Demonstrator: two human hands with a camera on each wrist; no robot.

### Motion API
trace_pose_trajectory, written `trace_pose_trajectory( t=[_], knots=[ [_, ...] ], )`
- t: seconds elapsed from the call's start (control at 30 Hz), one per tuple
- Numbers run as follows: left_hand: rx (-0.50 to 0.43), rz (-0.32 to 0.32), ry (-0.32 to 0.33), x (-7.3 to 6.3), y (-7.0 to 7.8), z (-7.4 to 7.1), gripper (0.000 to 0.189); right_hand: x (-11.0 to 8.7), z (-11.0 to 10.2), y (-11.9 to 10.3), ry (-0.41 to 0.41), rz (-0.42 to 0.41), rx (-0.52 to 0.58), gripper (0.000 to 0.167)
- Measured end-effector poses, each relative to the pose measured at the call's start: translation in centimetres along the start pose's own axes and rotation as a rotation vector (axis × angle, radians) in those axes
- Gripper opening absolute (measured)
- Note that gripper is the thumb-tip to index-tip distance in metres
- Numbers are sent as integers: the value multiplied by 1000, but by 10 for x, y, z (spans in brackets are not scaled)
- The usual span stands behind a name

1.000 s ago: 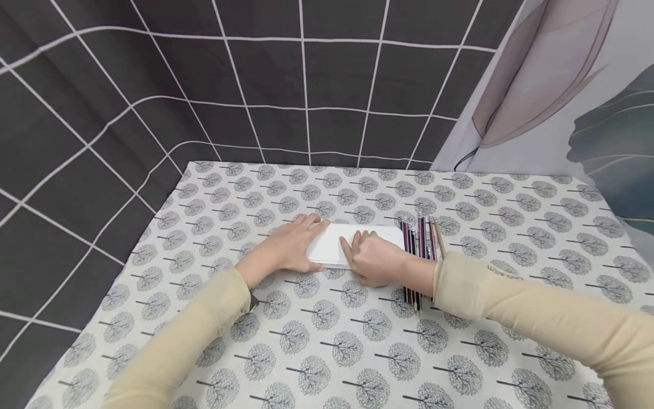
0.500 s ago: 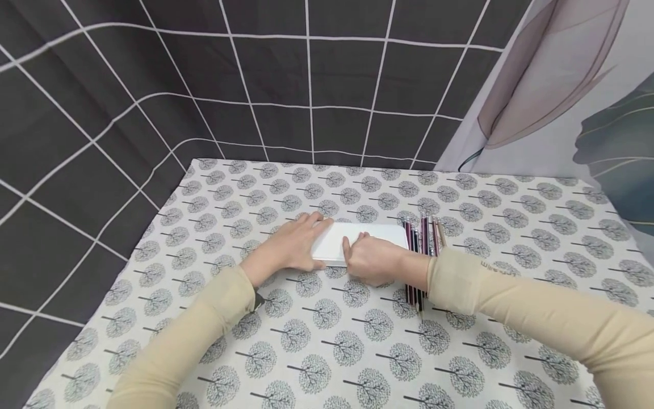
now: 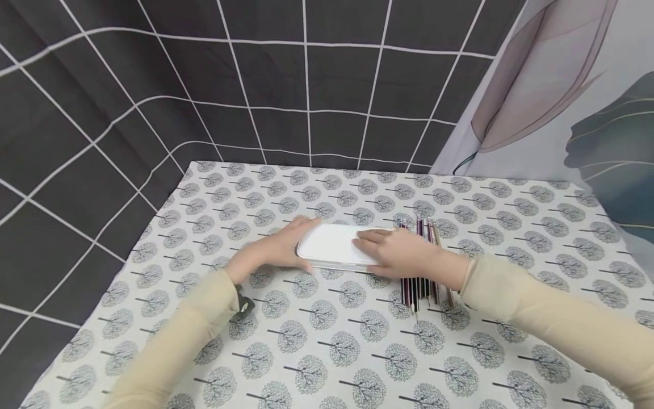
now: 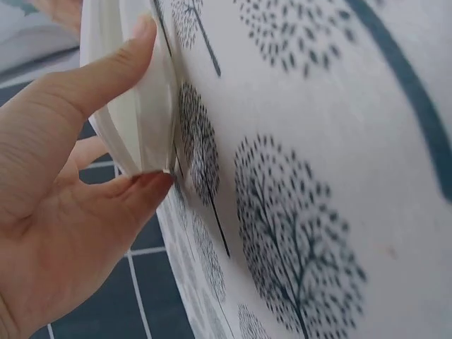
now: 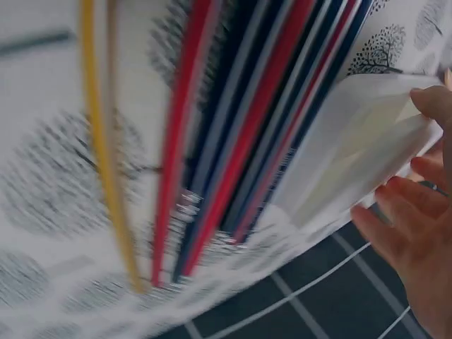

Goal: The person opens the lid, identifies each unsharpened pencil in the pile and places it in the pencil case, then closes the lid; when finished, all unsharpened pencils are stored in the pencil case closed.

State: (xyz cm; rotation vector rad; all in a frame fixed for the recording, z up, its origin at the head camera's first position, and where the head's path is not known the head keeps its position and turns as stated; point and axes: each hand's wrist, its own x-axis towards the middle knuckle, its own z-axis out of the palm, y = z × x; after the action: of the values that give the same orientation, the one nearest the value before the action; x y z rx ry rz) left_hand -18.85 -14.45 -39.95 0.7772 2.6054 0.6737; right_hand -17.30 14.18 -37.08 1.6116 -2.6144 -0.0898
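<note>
A flat white plastic case [image 3: 332,244] with rounded corners lies lengthwise in front of me on the cloth. My left hand [image 3: 281,244] grips its left end, thumb along the near edge and fingers round the far side. In the left wrist view a pale gap shows along the edge of the case [image 4: 152,106], beside the thumb. My right hand [image 3: 403,250], blurred, holds the right part, fingers over the top and thumb at the near edge. Beneath the right hand and wrist lie several pencils [image 3: 416,289], partly hidden; the right wrist view shows red, dark and yellow ones [image 5: 182,127].
The table wears a white cloth [image 3: 327,352] printed with grey trees. A dark curtain [image 3: 265,74] with white grid lines hangs behind and to the left, a leaf-patterned curtain [image 3: 541,113] at the right. Something dark [image 3: 245,304] sits at my left cuff.
My right hand has uncurled from the middle of the top and shifted right towards the case's right end. The left hand and the case have moved slightly left.
</note>
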Motion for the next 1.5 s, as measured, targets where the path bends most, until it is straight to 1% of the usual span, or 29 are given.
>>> trace_pose_trajectory(
  t=[0.1,0.17,0.23,0.3,0.4,0.47,0.57,0.6,0.73,0.8,0.87,0.93,1.03,1.1,1.17,1.27,1.33,1.4,1.5],
  knots=[
    [-78,7,1,-5,-1,-2,115,-12,1,7,28,66,188,55],
    [-116,0,8,-9,0,-2,113,-15,0,13,69,98,289,50],
    [-157,-4,17,-11,2,-2,112,-16,-1,19,114,135,377,44],
    [-195,-19,30,-13,3,-2,115,-13,-3,27,164,174,446,39],
    [-229,-41,48,-14,4,-1,123,-8,-6,38,197,261,542,37],
    [-231,-60,56,-13,5,-1,126,-5,-8,45,190,343,604,38],
    [-230,-80,68,-14,7,-1,128,2,-10,53,175,495,695,42],
    [-233,-82,73,-13,8,-1,128,4,-10,56,178,557,727,44],
    [-260,-87,91,-12,8,0,128,13,-11,67,239,803,833,52],
    [-261,-94,92,-11,7,0,125,15,-10,71,255,912,871,57],
    [-245,-108,90,-11,6,1,118,17,-6,76,241,998,907,61],
    [-227,-114,86,-12,6,1,111,17,-1,80,216,1056,952,63],
    [-195,-104,61,-13,6,1,100,15,5,84,184,1099,1060,69],
    [-182,-92,41,-14,6,1,96,11,7,85,163,1101,1124,76],
    [-176,-90,19,-14,6,-1,96,8,7,85,147,1095,1154,87],
    [-178,-94,5,-14,3,-2,99,2,5,83,129,1065,1157,91],
    [-178,-96,1,-13,1,-4,101,-3,3,82,128,1027,1146,85],
    [-175,-99,1,-13,0,-4,102,-9,3,81,123,988,1146,76],
    [-168,-110,5,-12,1,-3,104,-21,2,79,118,934,1167,67]
  ],
)
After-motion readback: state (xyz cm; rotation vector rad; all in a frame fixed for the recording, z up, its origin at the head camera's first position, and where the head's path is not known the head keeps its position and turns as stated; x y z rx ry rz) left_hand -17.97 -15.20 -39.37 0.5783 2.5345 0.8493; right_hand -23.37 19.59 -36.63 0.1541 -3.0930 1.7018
